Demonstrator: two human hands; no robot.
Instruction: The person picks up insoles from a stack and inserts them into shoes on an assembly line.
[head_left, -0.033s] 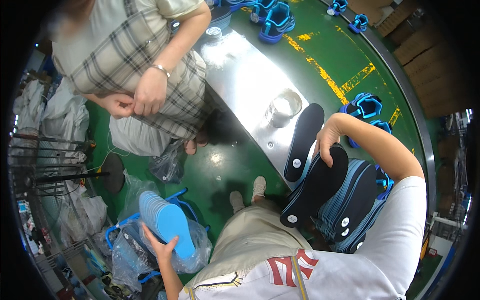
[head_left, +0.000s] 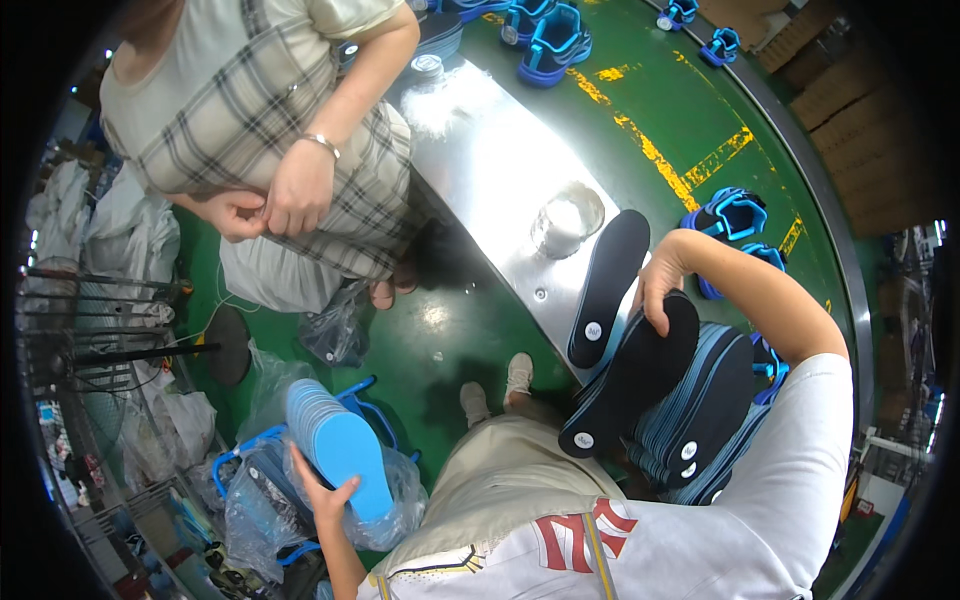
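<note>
My left hand (head_left: pixel 325 497) is at a fanned stack of light blue insoles (head_left: pixel 345 450), its fingers along the left side and thumb against the near face. The stack rests over a clear plastic bag (head_left: pixel 405 490) on a blue-framed stool (head_left: pixel 375 405). On the right, my right hand (head_left: pixel 662 285) grips the upper edge of a stack of black-topped insoles (head_left: pixel 640 375), its fingers bent over them. Just left of that hand, another black insole stack (head_left: pixel 610 285) lies on the metal bench. More black insoles (head_left: pixel 705 400) are piled to the right, under my forearm.
A person in a plaid apron (head_left: pixel 250 130) stands across from me, hands together. The shiny metal bench (head_left: pixel 490 150) carries a clear round container (head_left: pixel 568 220). Blue shoe uppers (head_left: pixel 553 45) stand beyond it. A fan (head_left: pixel 225 345) and white bags (head_left: pixel 130 220) are at left.
The blue insole stack and my left hand have shifted very slightly to the right. My right hand has barely moved. The other person's head leans a little differently.
</note>
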